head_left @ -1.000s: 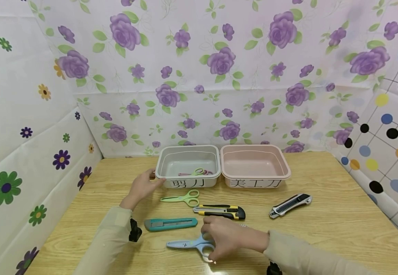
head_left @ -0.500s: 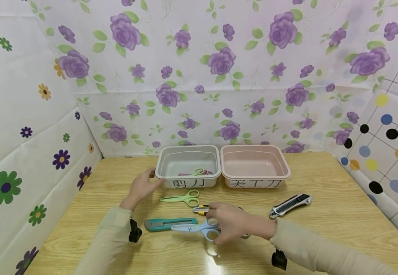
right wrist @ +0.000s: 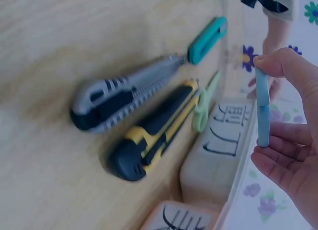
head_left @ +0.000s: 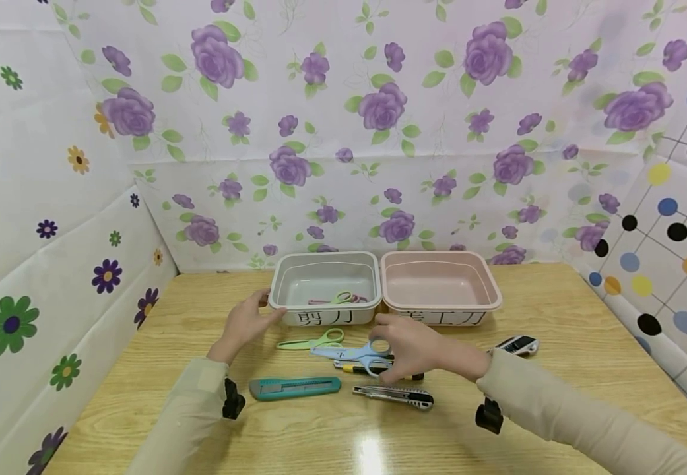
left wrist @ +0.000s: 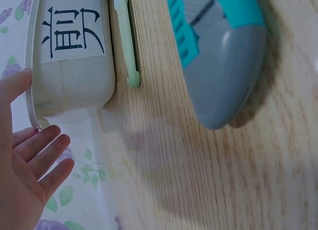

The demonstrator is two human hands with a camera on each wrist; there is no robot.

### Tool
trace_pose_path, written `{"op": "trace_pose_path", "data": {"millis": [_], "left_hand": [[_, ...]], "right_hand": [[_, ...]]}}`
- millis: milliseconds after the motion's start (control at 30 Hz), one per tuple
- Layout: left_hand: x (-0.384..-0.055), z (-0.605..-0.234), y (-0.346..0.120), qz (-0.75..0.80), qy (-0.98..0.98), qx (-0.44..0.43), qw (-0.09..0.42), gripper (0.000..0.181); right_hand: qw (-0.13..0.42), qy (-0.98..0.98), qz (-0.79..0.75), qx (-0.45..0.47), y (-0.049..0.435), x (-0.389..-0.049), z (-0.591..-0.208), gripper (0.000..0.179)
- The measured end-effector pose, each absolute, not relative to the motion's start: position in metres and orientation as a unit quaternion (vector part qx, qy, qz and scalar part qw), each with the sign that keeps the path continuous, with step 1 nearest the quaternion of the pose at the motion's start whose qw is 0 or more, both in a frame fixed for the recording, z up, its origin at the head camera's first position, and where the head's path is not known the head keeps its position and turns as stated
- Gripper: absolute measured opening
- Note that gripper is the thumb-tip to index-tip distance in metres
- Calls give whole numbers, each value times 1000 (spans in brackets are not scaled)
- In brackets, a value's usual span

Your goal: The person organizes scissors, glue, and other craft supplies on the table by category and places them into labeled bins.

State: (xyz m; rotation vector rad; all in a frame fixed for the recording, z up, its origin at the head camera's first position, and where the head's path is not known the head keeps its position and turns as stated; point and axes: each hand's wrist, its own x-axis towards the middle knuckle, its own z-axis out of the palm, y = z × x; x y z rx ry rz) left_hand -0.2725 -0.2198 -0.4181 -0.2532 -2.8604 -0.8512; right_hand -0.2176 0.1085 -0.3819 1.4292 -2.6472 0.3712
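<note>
My right hand (head_left: 411,346) pinches a pair of light blue scissors (head_left: 343,353) by the handles, blades pointing left. It holds them over the yellow and black utility knife (right wrist: 151,133); the right wrist view shows the scissors (right wrist: 263,115) edge-on between thumb and fingers. My left hand (head_left: 248,324) rests at the left front corner of the grey box (head_left: 278,277). Its thumb touches the rim and its other fingers are loosely spread in the left wrist view. Green scissors (head_left: 301,344) lie in front of this box. Inside it are pink scissors (head_left: 319,301) and green-handled scissors (head_left: 343,297).
A pink box (head_left: 438,284) stands right of the grey one, its label partly hidden by my right hand. On the wooden table lie a teal utility knife (head_left: 295,388), a silver and black one (head_left: 396,396), and a white and black one (head_left: 518,344) partly behind my right sleeve.
My right hand has lifted the blue scissors from the table's front and carried them away from me, toward the boxes. The silver utility knife is now uncovered. My left hand stays still.
</note>
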Motion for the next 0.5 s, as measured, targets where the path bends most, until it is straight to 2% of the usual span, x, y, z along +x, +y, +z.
{"op": "trace_pose_path", "data": {"millis": [167,500], "left_hand": [[-273,-418,-220,-288,-951,-86,71,66],[-273,-416,-219,-282,-953,-89,70,66]], "right_hand": [[45,-875,129,464,112,-228,-373,55],[73,-861,151,481,114,-248,-364,50]]}}
